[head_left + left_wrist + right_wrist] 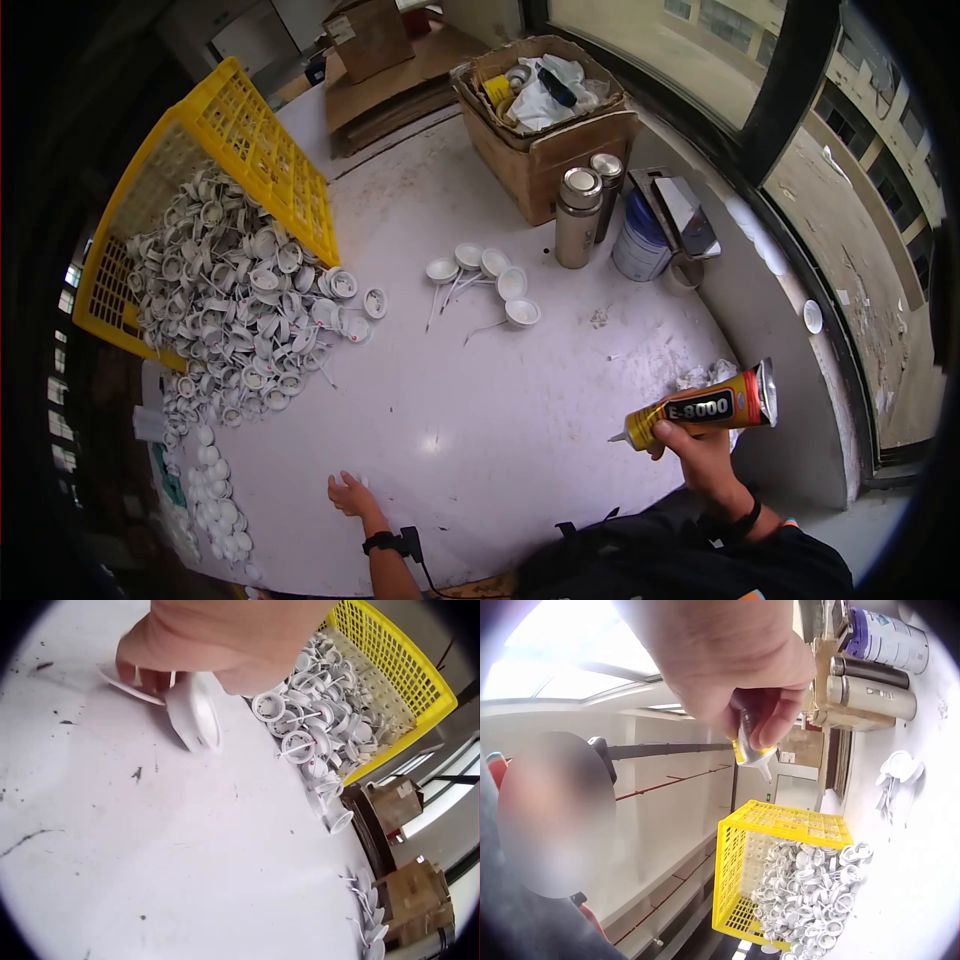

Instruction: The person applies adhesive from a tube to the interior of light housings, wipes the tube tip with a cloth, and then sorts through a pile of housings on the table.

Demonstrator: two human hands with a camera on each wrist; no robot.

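Worktop [520,400] is being bounded at R by a window [660,40]. At L, white parts [230,290] are being partly contained by a tipped crate [265,150], the rest being spread outside it. Near ctr., five discs [512,283] w/ leads are being supported by the surface; beyond, two flasks [577,225] are being flanked by a carton [505,170].

Tube [700,408], marked E-8000, is being gripped in the R hand [700,465], thumb and fingers closed round its nozzle half. Its long axis is being aligned approx. crosswise to the body, nozzle [618,438] being aimed L, crimped end R.

Single disc [191,716] is being pinched in the L hand [350,495], fingers bent, rim being tilted on edge, lead [131,688] extending past the fingers. Contact w/ worktop is not being shown clearly. Relative to the nozzle, the disc is being positioned L and nearer the body, well apart.
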